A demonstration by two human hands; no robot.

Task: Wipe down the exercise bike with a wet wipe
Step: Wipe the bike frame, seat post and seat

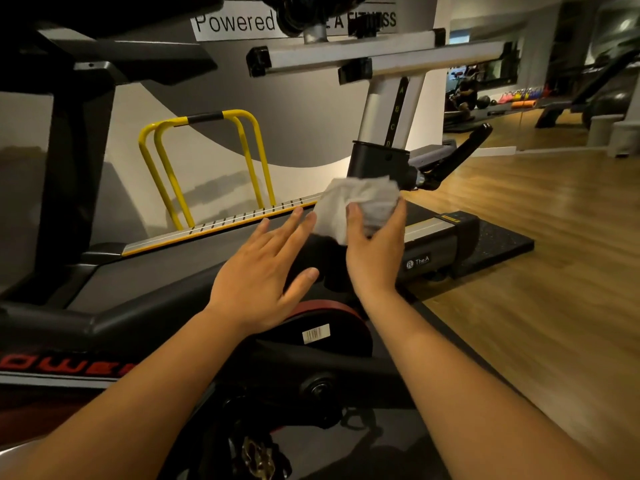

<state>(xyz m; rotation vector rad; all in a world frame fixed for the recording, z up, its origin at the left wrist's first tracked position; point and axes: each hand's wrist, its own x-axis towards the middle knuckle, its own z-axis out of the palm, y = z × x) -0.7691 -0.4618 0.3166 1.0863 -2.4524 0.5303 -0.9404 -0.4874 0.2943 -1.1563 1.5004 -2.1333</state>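
Note:
The exercise bike [145,299] fills the lower left, black frame with a silver seat post [382,109] rising at centre. A crumpled white wet wipe [360,202] is bunched in front of the post's black collar [377,161]. My right hand [375,251] grips the wipe from below, thumb and fingers curled round it. My left hand [263,271] hovers just left of it with fingers straight and spread, holding nothing, its fingertips close to the wipe's edge. A black and red flywheel cover [322,334] with a barcode sticker lies under my wrists.
A treadmill-like machine with yellow handrails [204,161] stands behind the bike along the grey wall. A black adjustment lever [460,154] sticks out right of the post. Wooden floor [554,254] spreads to the right; a mirror and gym gear lie far back.

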